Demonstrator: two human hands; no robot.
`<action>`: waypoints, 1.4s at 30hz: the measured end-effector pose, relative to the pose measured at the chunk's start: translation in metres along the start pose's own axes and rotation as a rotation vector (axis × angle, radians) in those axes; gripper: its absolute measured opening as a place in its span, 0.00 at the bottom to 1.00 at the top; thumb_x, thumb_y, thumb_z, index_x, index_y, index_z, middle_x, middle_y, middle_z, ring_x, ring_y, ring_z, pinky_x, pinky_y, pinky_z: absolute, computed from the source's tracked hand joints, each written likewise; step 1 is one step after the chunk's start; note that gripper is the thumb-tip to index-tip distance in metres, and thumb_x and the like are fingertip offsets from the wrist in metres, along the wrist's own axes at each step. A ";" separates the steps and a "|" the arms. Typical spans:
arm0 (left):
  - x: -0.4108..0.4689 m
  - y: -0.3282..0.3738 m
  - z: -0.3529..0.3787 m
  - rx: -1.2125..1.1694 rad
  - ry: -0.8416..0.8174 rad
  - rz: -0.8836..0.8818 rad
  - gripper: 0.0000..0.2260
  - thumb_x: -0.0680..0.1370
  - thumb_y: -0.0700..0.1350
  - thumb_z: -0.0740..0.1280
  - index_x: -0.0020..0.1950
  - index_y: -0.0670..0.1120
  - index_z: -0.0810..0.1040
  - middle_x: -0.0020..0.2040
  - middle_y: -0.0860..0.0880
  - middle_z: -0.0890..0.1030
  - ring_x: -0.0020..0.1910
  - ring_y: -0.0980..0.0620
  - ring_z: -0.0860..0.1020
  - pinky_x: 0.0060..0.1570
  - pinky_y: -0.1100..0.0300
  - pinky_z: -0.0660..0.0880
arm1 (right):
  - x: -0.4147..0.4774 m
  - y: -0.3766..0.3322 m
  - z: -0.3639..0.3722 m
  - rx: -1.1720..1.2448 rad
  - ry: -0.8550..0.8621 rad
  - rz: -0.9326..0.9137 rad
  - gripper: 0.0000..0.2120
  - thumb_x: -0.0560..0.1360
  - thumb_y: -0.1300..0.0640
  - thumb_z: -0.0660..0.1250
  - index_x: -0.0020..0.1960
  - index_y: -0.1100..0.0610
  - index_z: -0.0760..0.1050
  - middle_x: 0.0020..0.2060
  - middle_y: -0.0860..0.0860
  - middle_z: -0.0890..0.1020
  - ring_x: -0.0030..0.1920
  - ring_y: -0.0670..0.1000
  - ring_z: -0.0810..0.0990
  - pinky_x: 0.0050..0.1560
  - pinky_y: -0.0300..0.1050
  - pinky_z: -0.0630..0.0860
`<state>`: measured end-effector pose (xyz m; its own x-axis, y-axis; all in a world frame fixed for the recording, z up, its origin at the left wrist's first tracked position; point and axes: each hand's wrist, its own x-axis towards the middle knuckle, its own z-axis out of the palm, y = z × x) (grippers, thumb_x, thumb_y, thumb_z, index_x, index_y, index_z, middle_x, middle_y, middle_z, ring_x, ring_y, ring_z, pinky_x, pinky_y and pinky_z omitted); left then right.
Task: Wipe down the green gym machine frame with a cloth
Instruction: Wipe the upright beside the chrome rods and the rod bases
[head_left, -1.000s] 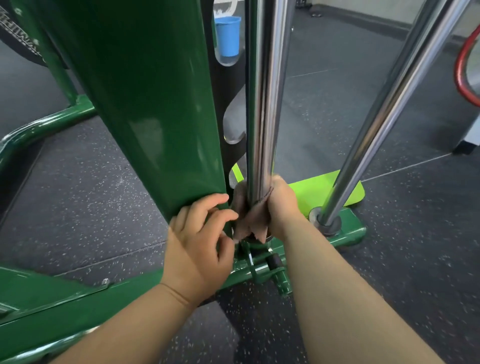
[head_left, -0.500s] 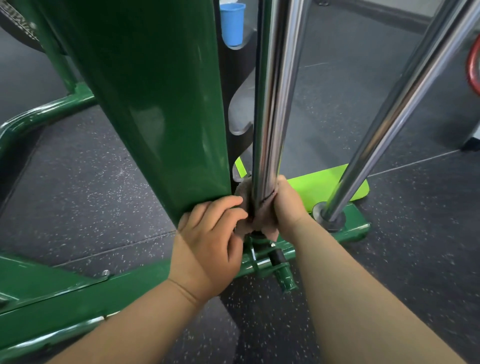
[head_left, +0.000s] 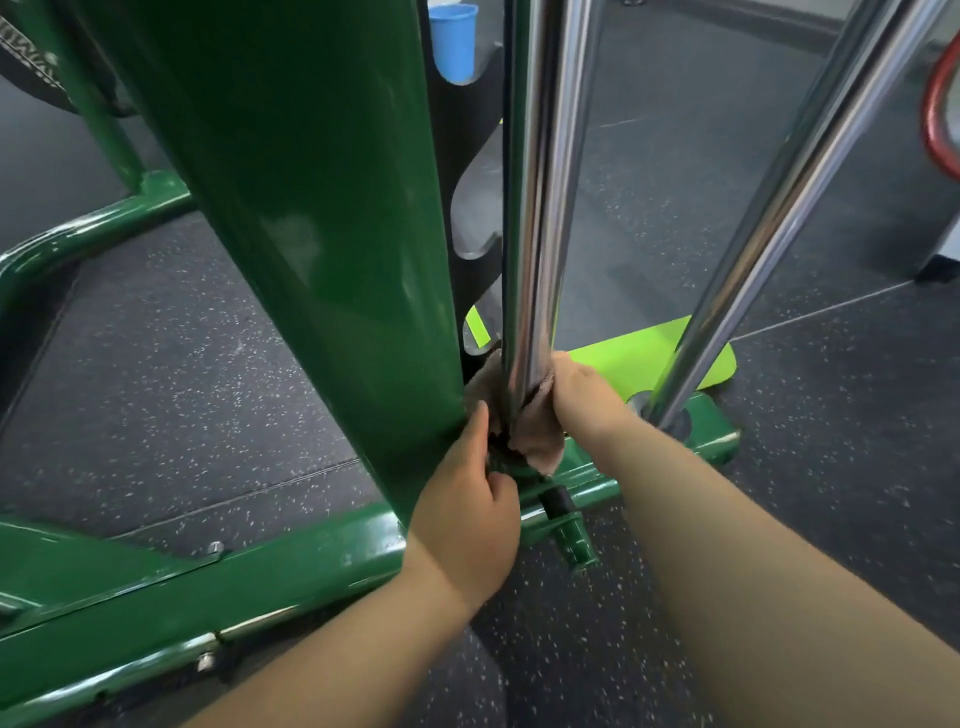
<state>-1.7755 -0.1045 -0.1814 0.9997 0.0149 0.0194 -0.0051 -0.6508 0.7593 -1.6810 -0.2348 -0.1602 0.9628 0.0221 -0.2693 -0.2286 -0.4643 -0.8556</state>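
Cloth (head_left: 537, 415) wraps the chrome bar (head_left: 535, 208), inside the right hand (head_left: 582, 397) grip.

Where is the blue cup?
The blue cup is at the top of the head view, near the middle, just right of the big green post and left of the shiny metal pole.

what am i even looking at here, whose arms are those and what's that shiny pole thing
The picture comes from a camera worn on a person's head, looking down at their own arms. They crouch by a green gym machine frame standing on a dark speckled floor. The right hand holds a tan cloth wrapped round the bottom of a chrome pole, one of the machine's guide rods. The left hand reaches in at the pole's foot, touching the cloth's lower edge. A second chrome pole leans to the right.
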 end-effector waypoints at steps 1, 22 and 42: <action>0.002 -0.001 0.003 0.012 -0.042 -0.012 0.29 0.82 0.39 0.56 0.81 0.51 0.51 0.79 0.54 0.61 0.73 0.55 0.66 0.66 0.65 0.64 | 0.000 0.005 -0.005 -0.076 -0.048 0.011 0.18 0.84 0.57 0.49 0.56 0.64 0.75 0.62 0.63 0.77 0.62 0.57 0.73 0.55 0.46 0.68; 0.005 -0.008 0.022 -0.269 0.177 0.168 0.24 0.76 0.41 0.69 0.69 0.59 0.71 0.60 0.63 0.74 0.52 0.61 0.77 0.49 0.73 0.72 | -0.057 0.067 -0.035 -0.017 0.097 -0.222 0.18 0.66 0.80 0.58 0.42 0.66 0.83 0.35 0.48 0.81 0.35 0.38 0.75 0.42 0.30 0.72; 0.010 0.027 0.030 -0.781 -0.601 -0.223 0.08 0.66 0.46 0.72 0.40 0.44 0.81 0.40 0.43 0.81 0.40 0.48 0.79 0.43 0.58 0.77 | -0.110 0.094 -0.058 0.792 -0.345 0.419 0.30 0.68 0.45 0.72 0.68 0.52 0.75 0.56 0.59 0.82 0.51 0.55 0.82 0.54 0.50 0.81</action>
<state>-1.7650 -0.1445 -0.1798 0.8251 -0.4495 -0.3423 0.3846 0.0030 0.9231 -1.8004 -0.3320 -0.1857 0.7143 0.3087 -0.6280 -0.6972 0.2364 -0.6768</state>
